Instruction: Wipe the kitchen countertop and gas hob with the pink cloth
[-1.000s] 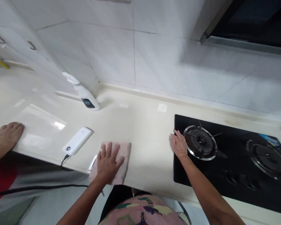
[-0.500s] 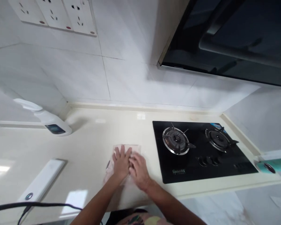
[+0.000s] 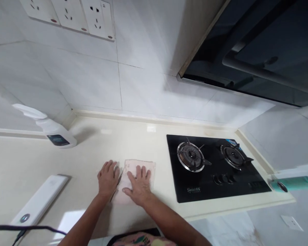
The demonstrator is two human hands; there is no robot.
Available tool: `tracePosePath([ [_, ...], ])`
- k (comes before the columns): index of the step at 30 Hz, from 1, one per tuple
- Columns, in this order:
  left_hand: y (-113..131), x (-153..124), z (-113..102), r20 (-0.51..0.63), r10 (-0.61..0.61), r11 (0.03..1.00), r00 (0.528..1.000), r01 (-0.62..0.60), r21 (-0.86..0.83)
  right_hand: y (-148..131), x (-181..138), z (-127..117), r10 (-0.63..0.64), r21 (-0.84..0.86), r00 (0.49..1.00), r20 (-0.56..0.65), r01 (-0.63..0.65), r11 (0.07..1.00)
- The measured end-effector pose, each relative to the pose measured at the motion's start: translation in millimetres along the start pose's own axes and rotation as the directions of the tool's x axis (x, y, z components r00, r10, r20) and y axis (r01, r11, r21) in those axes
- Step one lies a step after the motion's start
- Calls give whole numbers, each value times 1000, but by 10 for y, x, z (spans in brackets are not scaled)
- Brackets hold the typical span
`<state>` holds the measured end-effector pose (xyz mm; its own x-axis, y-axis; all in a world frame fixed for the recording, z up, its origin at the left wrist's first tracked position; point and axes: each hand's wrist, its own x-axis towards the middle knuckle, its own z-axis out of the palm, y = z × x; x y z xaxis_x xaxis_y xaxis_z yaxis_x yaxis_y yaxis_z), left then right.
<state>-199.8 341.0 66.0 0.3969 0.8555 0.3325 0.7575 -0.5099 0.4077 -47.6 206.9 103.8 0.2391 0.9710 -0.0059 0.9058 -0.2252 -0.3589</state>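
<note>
Right fingers lie open on the pink cloth; open left fingers sit at its 9 o'clock on the countertop, gas hob at 3 o'clock.

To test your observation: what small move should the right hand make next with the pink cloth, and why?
Probably slide the pink cloth along the counter with the right hand, since that hand lies flat on the cloth, pressing it down, while the left hand rests just beside its edge.

Hob lettering looks too blurred to read.
</note>
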Motion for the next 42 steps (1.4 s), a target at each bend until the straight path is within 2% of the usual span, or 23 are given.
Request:
tracePosePath([
  [3,1,-7,-6,-6,65,998,998,-65,24,262,1,53,-26,63,988,-153,36,997],
  [6,37,-12,-29,22,95,994,995,-96,58,671,131,-54,53,143,941,-334,-5,990],
  [9,84,6,-51,47,85,992,995,-89,84,1062,413,-296,171,183,887,-430,-100,978],
  [13,119,30,-66,76,74,988,994,-84,132,1525,908,-738,292,218,804,-518,-207,954],
  [16,125,32,-69,102,51,981,994,-69,179,1851,1257,-994,361,217,772,-523,-290,932],
  [18,124,28,-71,116,28,979,993,-51,200,2026,1419,-1042,409,207,772,-487,-353,913],
  [21,127,25,-83,129,1,976,992,-29,214,2167,1524,-942,453,181,792,-410,-416,891],
  [25,157,43,-126,140,-19,975,990,-12,220,2110,1458,-733,448,135,828,-336,-429,893],
  [28,198,60,-160,152,-20,976,988,-14,217,1939,1196,-635,391,92,873,-292,-382,920],
  [30,225,67,-178,164,-17,977,986,-18,212,1801,863,-592,345,69,902,-258,-339,938],
  [32,245,72,-190,177,-17,978,984,-20,207,1677,395,-558,292,49,928,-232,-289,956],
  [35,261,74,-199,189,-23,980,982,-16,198,1586,-474,-507,181,3,954,-240,-185,983],
  [37,263,72,-198,193,-22,983,981,-15,184,1635,-1056,-472,116,-34,960,-256,-129,991],
  [39,261,69,-192,190,-17,985,982,-17,172,1801,-1539,-456,103,-57,960,-261,-122,991],
  [42,259,68,-181,188,-6,986,982,-25,165,2254,-1960,-527,219,-63,923,-318,-250,966],
])
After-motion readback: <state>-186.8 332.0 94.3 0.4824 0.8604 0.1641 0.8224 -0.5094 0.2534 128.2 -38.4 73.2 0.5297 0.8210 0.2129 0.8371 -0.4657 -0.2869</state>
